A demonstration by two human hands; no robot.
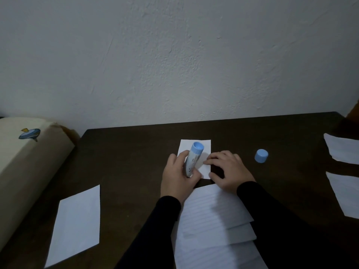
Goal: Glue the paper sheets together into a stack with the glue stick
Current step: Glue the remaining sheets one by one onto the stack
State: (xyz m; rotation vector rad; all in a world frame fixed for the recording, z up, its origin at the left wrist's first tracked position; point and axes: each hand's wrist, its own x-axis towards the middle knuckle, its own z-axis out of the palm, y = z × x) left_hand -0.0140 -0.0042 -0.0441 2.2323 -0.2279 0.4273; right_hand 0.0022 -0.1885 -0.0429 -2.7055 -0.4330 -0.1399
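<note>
A small white paper sheet (206, 146) lies on the dark table (126, 152) in the middle. My left hand (178, 177) is shut on the blue glue stick (194, 158), which is tilted with its blue base end up and its tip hidden down on the sheet. My right hand (229, 169) rests flat on the sheet's right edge with fingers spread, holding it down. The blue cap (261, 155) stands on the table to the right, apart from my hands. Several lined sheets (213, 220) lie fanned out near me, between my sleeves.
A blank white sheet (77, 222) lies at the near left. More sheets (343, 150) lie at the right edge, one (345, 197) closer to me. A cream cushion (25, 158) sits left of the table. A white wall rises behind the table's far edge.
</note>
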